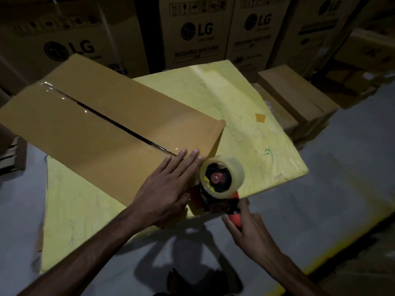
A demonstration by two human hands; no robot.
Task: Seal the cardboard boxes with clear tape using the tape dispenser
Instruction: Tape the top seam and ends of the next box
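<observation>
A long flat cardboard box [89,122] lies on a yellow sheet [241,107]. Clear tape shines along its dark centre seam [111,119], from the far end to the near end. My left hand [168,186] presses flat on the box's near end, fingers straight beside the seam. The tape dispenser [218,184], red and black with a roll of clear tape, sits at the box's near edge. My right hand [245,229] grips its red handle from below.
Large printed washing-machine cartons [196,33] stand in a row behind. Smaller cardboard boxes [297,92] lie on the floor to the right of the yellow sheet. Grey floor [333,178] surrounds the sheet, with a yellow line at the lower right.
</observation>
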